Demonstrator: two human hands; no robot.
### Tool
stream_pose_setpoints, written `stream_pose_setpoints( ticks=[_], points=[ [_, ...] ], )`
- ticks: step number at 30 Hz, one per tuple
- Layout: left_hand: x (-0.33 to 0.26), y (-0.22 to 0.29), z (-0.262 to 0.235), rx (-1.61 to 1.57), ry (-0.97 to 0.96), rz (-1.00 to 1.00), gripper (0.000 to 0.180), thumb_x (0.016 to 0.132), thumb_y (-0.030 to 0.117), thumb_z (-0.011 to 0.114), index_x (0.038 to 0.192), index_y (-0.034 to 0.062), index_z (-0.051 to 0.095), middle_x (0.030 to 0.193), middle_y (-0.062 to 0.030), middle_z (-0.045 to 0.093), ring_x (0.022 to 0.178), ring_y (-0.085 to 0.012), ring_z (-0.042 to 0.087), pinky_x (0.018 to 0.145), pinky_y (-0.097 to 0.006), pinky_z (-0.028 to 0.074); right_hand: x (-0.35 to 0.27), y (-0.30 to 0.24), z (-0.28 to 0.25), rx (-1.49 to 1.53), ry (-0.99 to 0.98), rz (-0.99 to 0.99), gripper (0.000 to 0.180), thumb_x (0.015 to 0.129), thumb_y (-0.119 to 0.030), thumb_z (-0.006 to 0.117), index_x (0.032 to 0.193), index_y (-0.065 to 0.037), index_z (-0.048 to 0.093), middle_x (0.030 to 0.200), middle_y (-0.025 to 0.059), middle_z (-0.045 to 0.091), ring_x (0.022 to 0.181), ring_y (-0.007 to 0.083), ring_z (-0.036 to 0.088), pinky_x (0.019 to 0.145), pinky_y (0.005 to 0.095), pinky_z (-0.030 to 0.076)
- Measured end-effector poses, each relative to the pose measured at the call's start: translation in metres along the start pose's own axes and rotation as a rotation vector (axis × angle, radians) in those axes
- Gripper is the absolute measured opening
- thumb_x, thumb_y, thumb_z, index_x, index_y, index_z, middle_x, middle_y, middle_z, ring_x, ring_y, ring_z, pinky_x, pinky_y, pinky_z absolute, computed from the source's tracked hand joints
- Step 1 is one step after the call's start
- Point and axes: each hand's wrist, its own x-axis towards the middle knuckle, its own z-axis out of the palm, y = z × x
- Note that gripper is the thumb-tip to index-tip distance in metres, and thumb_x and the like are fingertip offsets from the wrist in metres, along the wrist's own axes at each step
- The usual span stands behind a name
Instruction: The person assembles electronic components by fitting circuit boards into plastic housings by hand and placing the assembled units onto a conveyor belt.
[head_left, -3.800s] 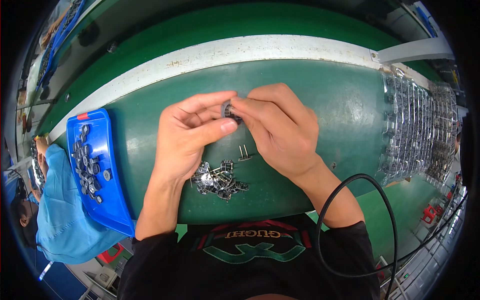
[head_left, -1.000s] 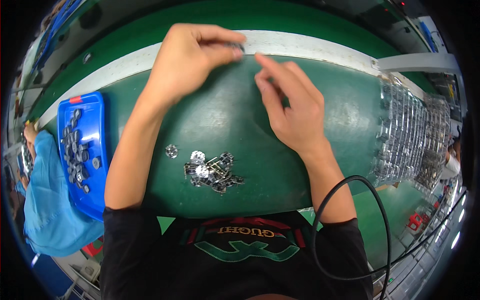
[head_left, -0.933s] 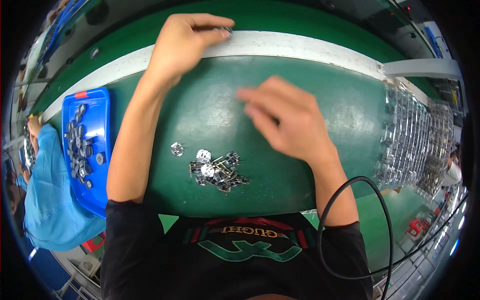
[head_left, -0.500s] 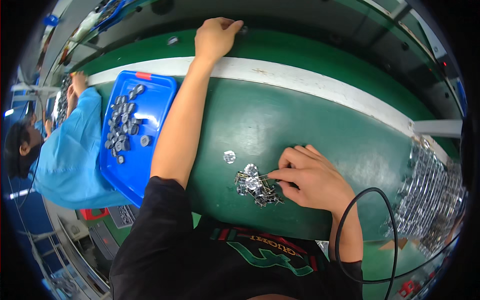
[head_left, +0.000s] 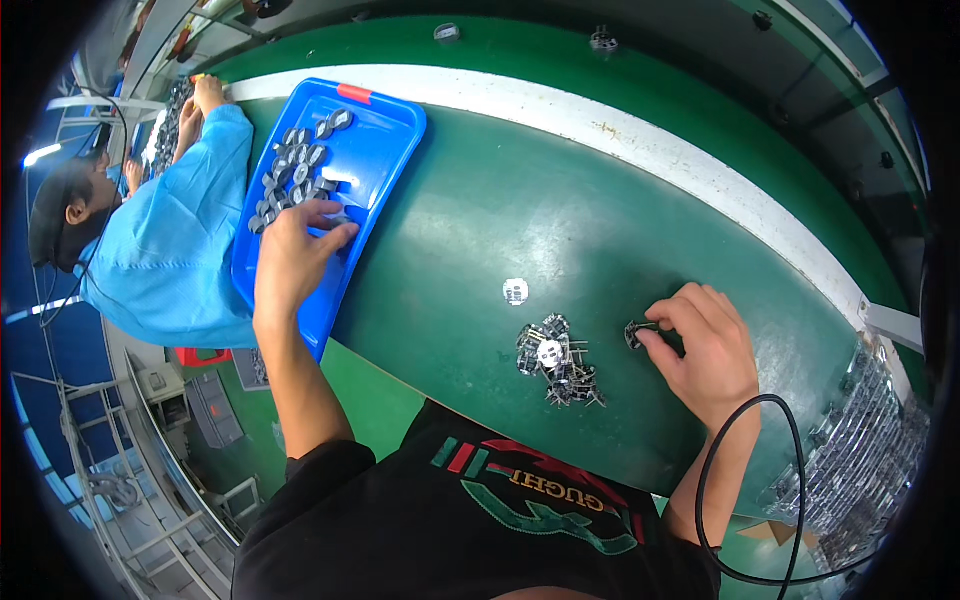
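The left hand [head_left: 292,258] is reaching into the blue tray [head_left: 385,125], its thumb and fingers curling by a gray piece [head_left: 341,221] near the other gray round pieces [head_left: 298,172], but I can't tell if it is gripping it. The right hand [head_left: 705,350] is pinching a small dark part [head_left: 632,335] between thumb and finger. Between the hands, a pile of shiny parts [head_left: 572,380] is lying on the green surface [head_left: 460,220], with one flat round piece [head_left: 515,291] resting near it.

Caps [head_left: 301,174] lie in the tray [head_left: 378,150]; the parts [head_left: 550,354] sit right of it.
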Motion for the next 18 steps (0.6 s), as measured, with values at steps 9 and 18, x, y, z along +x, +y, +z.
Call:
stream_pose_setpoints(
  ticks=[9,18],
  points=[
    [-0.002,0.037,0.017,-1.554,-0.263,0.215,0.041,0.092,0.004,0.060,0.132,-0.0040,0.056,0.119,-0.0264,0.063,0.088,-0.0206,0.067,0.084,-0.028,0.056,0.000,-0.007,0.009,0.404,0.362,-0.017,0.019,0.075,0.010,0.072,0.091,0.000,0.069,0.084,0.0068,0.063,0.065,0.0163,0.061,0.058,0.0274,0.048],
    [-0.022,0.162,0.082,-2.094,-1.104,0.156,0.034,0.100,0.014,0.055,0.129,-0.0026,0.054,0.124,-0.0318,0.058,0.100,-0.0331,0.068,0.087,-0.032,0.060,0.003,-0.009,0.003,0.493,0.672,0.013,0.024,0.076,0.010,0.074,0.097,-0.001,0.071,0.086,0.0075,0.065,0.068,0.0143,0.062,0.058,0.0277,0.049]
  ],
)
